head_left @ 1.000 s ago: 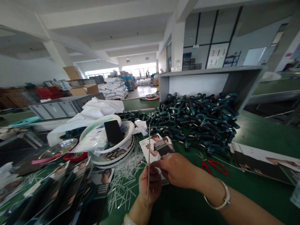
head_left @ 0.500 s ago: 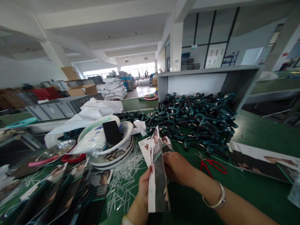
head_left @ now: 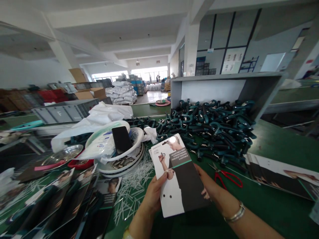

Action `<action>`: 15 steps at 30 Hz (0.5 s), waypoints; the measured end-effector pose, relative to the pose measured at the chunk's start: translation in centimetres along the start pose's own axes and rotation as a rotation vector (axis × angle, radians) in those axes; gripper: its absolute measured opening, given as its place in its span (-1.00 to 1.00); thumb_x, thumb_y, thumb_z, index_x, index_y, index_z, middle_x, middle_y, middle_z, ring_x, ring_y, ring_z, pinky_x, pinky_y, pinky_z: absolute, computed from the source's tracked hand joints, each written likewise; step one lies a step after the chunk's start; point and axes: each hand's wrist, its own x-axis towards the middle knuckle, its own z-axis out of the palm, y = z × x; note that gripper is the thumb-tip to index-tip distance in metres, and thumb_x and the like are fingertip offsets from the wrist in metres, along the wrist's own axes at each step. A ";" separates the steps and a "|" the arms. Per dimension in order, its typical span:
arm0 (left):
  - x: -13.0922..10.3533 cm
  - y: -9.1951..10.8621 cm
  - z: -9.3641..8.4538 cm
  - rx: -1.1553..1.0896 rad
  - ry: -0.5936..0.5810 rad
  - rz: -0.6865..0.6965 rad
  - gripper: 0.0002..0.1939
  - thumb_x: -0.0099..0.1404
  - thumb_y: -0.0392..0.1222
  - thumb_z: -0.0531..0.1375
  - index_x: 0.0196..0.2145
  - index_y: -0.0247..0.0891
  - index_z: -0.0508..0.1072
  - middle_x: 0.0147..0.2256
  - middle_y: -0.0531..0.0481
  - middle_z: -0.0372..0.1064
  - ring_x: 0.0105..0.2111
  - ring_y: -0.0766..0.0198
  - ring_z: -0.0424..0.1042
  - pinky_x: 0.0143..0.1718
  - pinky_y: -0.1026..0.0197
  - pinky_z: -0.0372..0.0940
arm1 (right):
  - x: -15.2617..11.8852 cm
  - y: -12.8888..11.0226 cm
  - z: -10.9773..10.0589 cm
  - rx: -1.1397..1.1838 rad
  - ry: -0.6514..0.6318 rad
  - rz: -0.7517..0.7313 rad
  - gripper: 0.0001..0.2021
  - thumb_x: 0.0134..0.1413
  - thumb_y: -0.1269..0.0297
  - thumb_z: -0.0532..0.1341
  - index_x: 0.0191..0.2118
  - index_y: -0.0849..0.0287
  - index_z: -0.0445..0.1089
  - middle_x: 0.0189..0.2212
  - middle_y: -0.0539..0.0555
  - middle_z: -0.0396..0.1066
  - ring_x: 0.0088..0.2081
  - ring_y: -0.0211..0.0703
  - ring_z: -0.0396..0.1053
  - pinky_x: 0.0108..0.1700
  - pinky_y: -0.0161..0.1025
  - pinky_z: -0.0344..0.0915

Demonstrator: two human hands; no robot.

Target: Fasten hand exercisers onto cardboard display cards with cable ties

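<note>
Printed packaging cards for a grip strengthener are held tilted in front of me, the front one facing up and another edge just showing behind it. My left hand is closed on their left edge, thumb on the printed face. At the right edge, my right hand grips them too, its fingers mostly hidden behind. Just beyond lies a large heap of dark green hand grip strengtheners. Red-handled scissors rest on the green table to the right of my right hand.
Loose white plastic strips are scattered at left, near stacked bowls of metal parts with a black phone on top. Carded grip strengtheners lie front left. More cards are at right. A grey shelf stands behind the heap.
The cards have turned from nearly edge-on to showing their printed front. My right hand has moved from behind them to their right edge; my left hand still holds the left side.
</note>
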 end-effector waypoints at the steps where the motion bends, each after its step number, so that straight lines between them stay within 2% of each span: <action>1: 0.0 -0.1 0.2 0.016 0.026 0.005 -0.73 0.04 -0.10 0.34 -0.47 -0.33 0.38 -0.47 -0.01 0.38 -0.51 0.30 0.38 -0.46 0.29 0.27 | 0.1 0.1 -0.4 0.029 0.016 0.019 -0.66 -0.30 0.14 0.37 -0.29 0.12 0.48 -0.62 -0.04 0.42 -0.54 -0.15 0.40 -0.44 -0.23 0.35; 5: -0.2 -0.3 0.5 0.060 0.125 0.021 -0.64 -0.01 -0.10 0.38 -0.31 -0.34 0.42 -0.48 -0.03 0.42 -0.53 0.26 0.40 -0.47 0.24 0.30 | 1.0 0.3 -2.0 0.126 0.020 0.017 -0.56 -0.35 0.22 0.40 -0.19 0.08 0.45 -0.43 0.00 0.51 -0.41 -0.10 0.46 -0.30 -0.15 0.38; 7: -0.3 -0.2 0.6 0.069 0.117 0.039 -0.65 -0.01 -0.09 0.37 -0.33 -0.34 0.43 -0.44 -0.05 0.44 -0.51 0.25 0.41 -0.44 0.22 0.32 | 1.3 -0.2 -2.6 0.050 0.096 -0.099 -0.57 -0.23 0.14 0.36 -0.13 0.08 0.43 -0.31 0.05 0.51 -0.29 -0.07 0.46 -0.21 -0.11 0.37; 8: -0.3 -0.1 0.6 0.079 0.108 0.053 -0.67 -0.01 -0.09 0.37 -0.36 -0.35 0.43 -0.41 -0.07 0.44 -0.48 0.24 0.42 -0.41 0.21 0.33 | 1.3 -0.7 -2.8 -0.049 0.176 -0.211 -0.60 -0.13 0.09 0.30 -0.11 0.08 0.42 -0.25 0.08 0.50 -0.22 -0.06 0.44 -0.16 -0.11 0.35; 10: -0.3 -0.1 0.7 0.107 0.094 0.076 -0.70 0.01 -0.09 0.36 -0.41 -0.36 0.43 -0.34 -0.10 0.45 -0.43 0.23 0.43 -0.36 0.20 0.34 | 0.7 -1.8 -2.8 -0.397 0.291 -0.512 -0.65 0.04 0.08 0.18 -0.06 0.07 0.41 -0.14 0.12 0.45 -0.09 -0.05 0.38 -0.06 -0.09 0.29; 11: -0.3 -0.1 0.7 0.124 0.096 0.082 -0.70 0.01 -0.09 0.36 -0.41 -0.37 0.43 -0.33 -0.11 0.45 -0.42 0.23 0.43 -0.35 0.21 0.34 | 0.3 -2.4 -2.5 -0.632 0.272 -0.657 -0.66 0.08 0.11 0.16 -0.03 0.06 0.40 -0.09 0.13 0.42 -0.03 -0.04 0.33 -0.01 -0.06 0.25; 13: -0.1 -0.2 0.8 0.156 0.117 0.082 -0.68 0.01 -0.07 0.36 -0.38 -0.36 0.44 -0.36 -0.09 0.46 -0.44 0.25 0.43 -0.36 0.22 0.32 | -0.4 -3.1 -1.6 -1.118 0.115 -0.846 -0.66 0.08 0.20 0.17 0.00 0.07 0.38 -0.05 0.16 0.39 0.00 0.01 0.28 0.02 0.00 0.19; 15: 0.1 -0.4 0.9 0.184 0.152 0.073 -0.63 -0.02 -0.05 0.37 -0.33 -0.36 0.46 -0.43 -0.06 0.46 -0.49 0.27 0.42 -0.39 0.23 0.31 | -0.7 -3.1 -0.7 -1.444 0.015 -0.910 -0.71 0.09 0.26 0.19 -0.05 0.12 0.41 -0.09 0.19 0.40 -0.06 0.02 0.31 -0.05 -0.02 0.21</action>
